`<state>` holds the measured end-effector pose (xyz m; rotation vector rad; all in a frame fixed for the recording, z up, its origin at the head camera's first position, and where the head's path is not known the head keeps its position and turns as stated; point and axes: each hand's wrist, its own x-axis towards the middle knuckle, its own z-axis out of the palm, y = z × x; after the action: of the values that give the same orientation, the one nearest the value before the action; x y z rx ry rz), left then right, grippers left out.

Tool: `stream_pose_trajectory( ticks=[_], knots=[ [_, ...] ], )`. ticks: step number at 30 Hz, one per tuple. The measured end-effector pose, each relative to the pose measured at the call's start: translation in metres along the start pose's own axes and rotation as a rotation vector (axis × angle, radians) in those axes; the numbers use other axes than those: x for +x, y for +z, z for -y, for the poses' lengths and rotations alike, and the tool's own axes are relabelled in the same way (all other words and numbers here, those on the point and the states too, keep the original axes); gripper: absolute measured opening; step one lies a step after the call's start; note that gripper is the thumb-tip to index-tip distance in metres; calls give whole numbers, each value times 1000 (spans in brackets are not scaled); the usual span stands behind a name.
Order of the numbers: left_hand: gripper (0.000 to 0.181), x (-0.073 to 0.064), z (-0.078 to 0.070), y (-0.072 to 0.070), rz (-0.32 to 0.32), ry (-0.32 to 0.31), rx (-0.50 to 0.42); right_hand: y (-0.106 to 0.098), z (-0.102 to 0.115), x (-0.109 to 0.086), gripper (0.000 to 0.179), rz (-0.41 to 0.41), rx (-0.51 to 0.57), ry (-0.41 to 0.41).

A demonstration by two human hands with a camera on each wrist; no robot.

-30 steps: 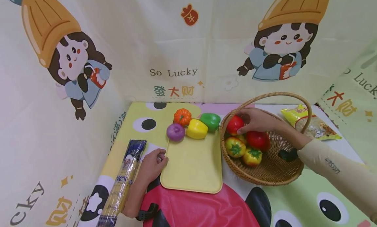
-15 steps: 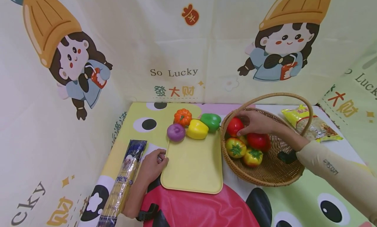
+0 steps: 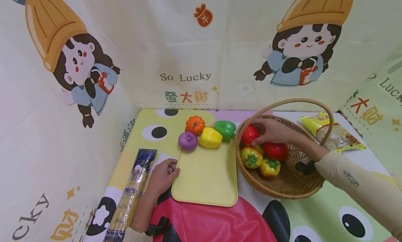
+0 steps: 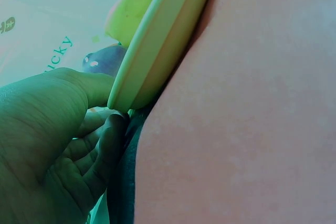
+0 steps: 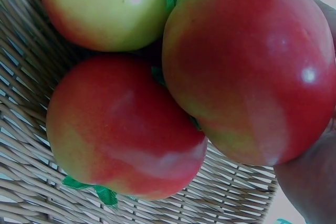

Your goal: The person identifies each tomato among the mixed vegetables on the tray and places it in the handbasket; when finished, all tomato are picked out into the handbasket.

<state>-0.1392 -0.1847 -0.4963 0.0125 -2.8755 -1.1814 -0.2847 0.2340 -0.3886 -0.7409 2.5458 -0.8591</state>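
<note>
In the head view my left hand [image 3: 163,175] holds the left rim of a yellow tray [image 3: 205,179]. The left wrist view shows the thumb on one side of the rim and fingertips at the other. Inside a wicker basket [image 3: 301,179], my right hand [image 3: 271,130] grips a round red fruit [image 3: 250,135], thumb at its near side and fingers over the far side. Another red fruit [image 3: 274,150] lies below the palm. Two yellow-red fruits with green leaves, one [image 3: 251,157] left of the other [image 3: 269,167], sit lower in the basket.
At the tray's far end are an orange pumpkin [image 3: 195,124], a purple onion [image 3: 187,141], a yellow pepper [image 3: 210,137] and a green pepper [image 3: 224,130]. A noodle pack [image 3: 130,196] lies left, a yellow bag [image 3: 334,134] right. The basket's handle [image 3: 295,100] arches above.
</note>
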Motion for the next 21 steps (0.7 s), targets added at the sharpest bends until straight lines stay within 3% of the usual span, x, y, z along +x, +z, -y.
stream_pose_trajectory(
  ticks=[13,21],
  knots=[
    [31,1,1,1,2,0,11,0,-1,0,81,-1,-4,16],
    [31,2,1,2,-3,4,18,-2,-5,1,81,12,57,6]
  ],
)
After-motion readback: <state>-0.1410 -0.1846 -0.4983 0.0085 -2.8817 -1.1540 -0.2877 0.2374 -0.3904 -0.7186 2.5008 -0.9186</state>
